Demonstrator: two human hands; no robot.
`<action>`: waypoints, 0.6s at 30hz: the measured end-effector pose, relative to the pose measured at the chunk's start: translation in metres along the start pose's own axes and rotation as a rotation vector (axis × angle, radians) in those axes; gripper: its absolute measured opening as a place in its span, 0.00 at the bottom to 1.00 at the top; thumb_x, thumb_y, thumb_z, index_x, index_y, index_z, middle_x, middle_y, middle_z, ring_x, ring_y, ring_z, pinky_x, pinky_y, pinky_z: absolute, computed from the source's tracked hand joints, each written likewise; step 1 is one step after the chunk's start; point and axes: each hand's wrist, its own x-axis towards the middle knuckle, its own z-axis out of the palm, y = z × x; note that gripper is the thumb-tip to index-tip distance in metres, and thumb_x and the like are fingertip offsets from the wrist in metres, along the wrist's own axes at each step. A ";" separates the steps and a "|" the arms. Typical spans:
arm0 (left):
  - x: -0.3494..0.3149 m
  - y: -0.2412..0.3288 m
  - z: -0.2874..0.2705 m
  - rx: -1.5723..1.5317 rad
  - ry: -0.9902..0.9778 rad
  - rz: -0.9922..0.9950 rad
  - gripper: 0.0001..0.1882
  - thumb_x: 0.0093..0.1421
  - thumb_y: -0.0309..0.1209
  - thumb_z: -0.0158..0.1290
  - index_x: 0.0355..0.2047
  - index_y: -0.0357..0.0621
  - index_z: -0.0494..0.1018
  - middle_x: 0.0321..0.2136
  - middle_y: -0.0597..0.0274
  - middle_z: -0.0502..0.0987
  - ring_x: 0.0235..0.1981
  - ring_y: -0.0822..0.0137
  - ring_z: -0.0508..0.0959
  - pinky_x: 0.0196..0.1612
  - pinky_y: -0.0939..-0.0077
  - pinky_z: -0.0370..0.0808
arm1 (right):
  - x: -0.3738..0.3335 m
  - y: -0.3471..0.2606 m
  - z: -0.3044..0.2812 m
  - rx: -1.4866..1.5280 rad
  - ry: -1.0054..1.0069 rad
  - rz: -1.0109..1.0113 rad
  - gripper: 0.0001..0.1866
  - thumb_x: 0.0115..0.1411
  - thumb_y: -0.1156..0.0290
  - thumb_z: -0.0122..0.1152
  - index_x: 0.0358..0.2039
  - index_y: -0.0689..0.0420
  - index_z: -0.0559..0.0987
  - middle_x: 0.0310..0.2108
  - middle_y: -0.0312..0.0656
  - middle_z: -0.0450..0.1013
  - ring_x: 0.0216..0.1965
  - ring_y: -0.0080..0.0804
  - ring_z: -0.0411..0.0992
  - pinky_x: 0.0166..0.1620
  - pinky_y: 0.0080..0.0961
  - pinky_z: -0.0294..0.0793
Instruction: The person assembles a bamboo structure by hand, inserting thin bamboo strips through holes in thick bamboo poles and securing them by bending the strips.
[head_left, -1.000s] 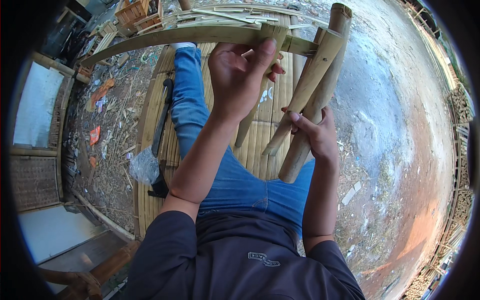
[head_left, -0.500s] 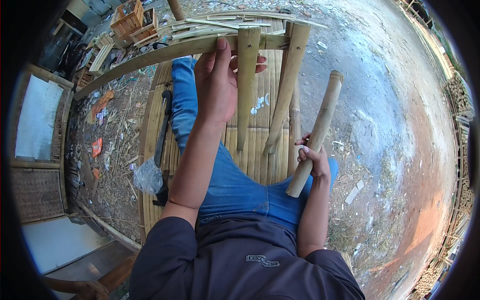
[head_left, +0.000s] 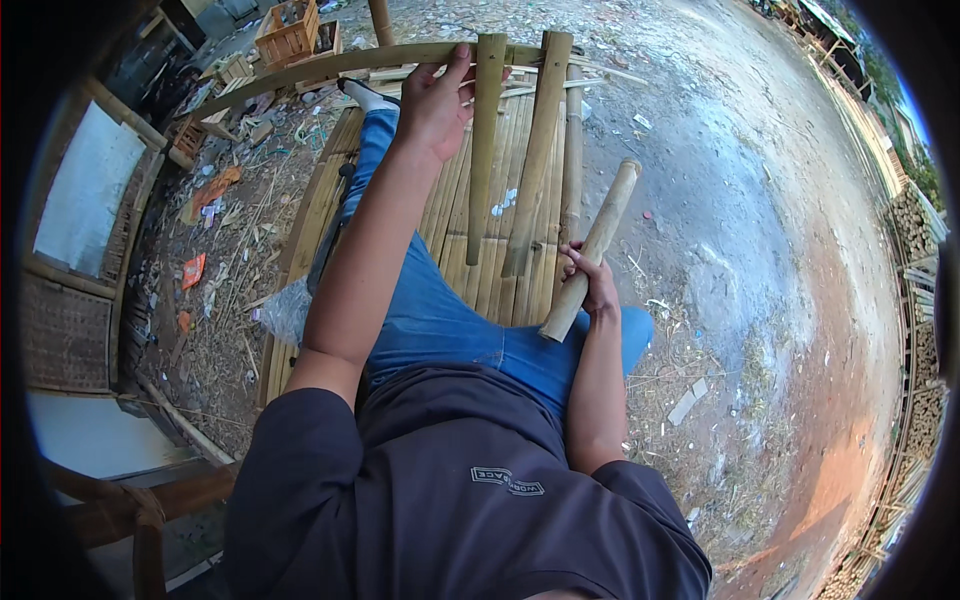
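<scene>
My left hand [head_left: 430,118] is raised at the far side, its thumb and fingers closed round a long, curved bamboo strip [head_left: 335,64]. Two tapered bamboo slats, one nearer the hand [head_left: 486,150] and one farther right [head_left: 538,150], hang from the strip's right end, narrow ends toward me. Lower on the right, my right hand [head_left: 600,285] grips a short round bamboo stick [head_left: 607,215] near its lower end. The stick slants up to the right, apart from the slats.
My legs straddle a slatted bamboo bench [head_left: 440,215]. A dark long tool [head_left: 330,235] and a clear plastic bag [head_left: 286,310] lie along its left edge. Wooden crates [head_left: 287,32] stand at the far left. Litter covers the dirt floor; stacked bamboo [head_left: 920,270] lines the right.
The view has shifted, bringing my left foot into sight. The strip and its slats sit slightly farther from me over the bench. Both hands keep their holds.
</scene>
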 end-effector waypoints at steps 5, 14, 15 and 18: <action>-0.012 0.042 0.045 -0.018 -0.033 0.071 0.14 0.69 0.44 0.59 0.47 0.50 0.78 0.38 0.66 0.79 0.40 0.66 0.79 0.43 0.65 0.78 | -0.030 -0.022 0.041 -0.263 -0.099 -0.267 0.21 0.62 0.73 0.69 0.53 0.63 0.73 0.47 0.44 0.79 0.31 0.24 0.74 0.35 0.29 0.81; -0.026 0.117 0.123 -0.043 -0.020 0.144 0.12 0.76 0.39 0.47 0.42 0.47 0.75 0.36 0.60 0.76 0.35 0.69 0.78 0.36 0.74 0.78 | -0.067 -0.060 0.109 -0.627 0.397 -0.595 0.29 0.48 0.62 0.85 0.39 0.66 0.76 0.26 0.41 0.79 0.24 0.27 0.77 0.30 0.26 0.78; -0.028 0.123 0.127 -0.073 -0.020 0.146 0.12 0.76 0.39 0.47 0.42 0.47 0.76 0.36 0.60 0.76 0.36 0.69 0.78 0.37 0.73 0.79 | -0.064 -0.063 0.113 -0.647 0.456 -0.622 0.35 0.45 0.59 0.86 0.42 0.69 0.75 0.30 0.46 0.79 0.29 0.31 0.78 0.35 0.29 0.79; -0.030 0.137 0.133 -0.093 -0.029 0.152 0.12 0.76 0.40 0.47 0.42 0.48 0.76 0.37 0.60 0.77 0.36 0.67 0.78 0.40 0.68 0.80 | -0.055 -0.076 0.121 -0.691 0.621 -0.676 0.49 0.39 0.52 0.87 0.50 0.75 0.72 0.44 0.60 0.79 0.44 0.49 0.81 0.51 0.37 0.79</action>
